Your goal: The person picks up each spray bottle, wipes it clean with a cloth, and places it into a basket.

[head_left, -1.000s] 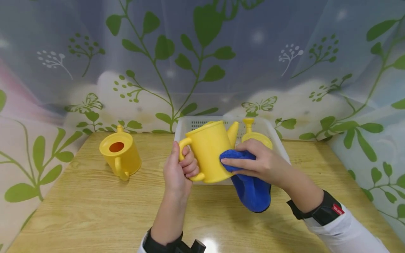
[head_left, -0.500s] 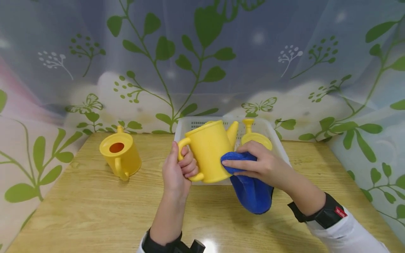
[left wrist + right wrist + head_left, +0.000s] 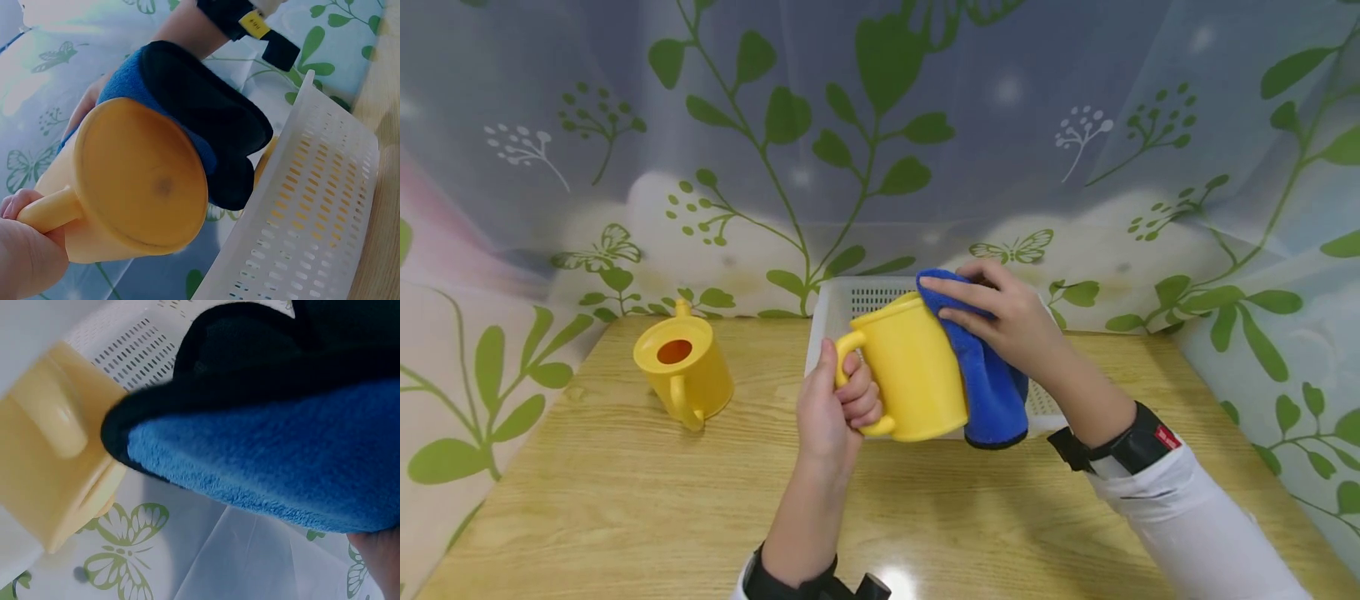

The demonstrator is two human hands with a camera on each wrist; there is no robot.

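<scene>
Table [image 3: 625, 500] was light wood-look, grain running roughly side to side. Printed backdrop [image 3: 992, 183] stood right behind its far edge; left panel [image 3: 445, 350] and right panel [image 3: 1307, 333] ran along the side edges. Colour: grey-blue up top, off-white lower down, pink streak [image 3: 437, 204] on the left. Print: green leafy stems [image 3: 788, 115], white sprigs [image 3: 1084, 125], outline butterflies [image 3: 1015, 248] just above the far edge. Soft folds showed, so it read as cloth. Small pale spots [image 3: 1007, 90] dotted the grey-blue. One bright glare [image 3: 897, 581] sat on the tabletop, toward the near edge, around mid-width.
</scene>
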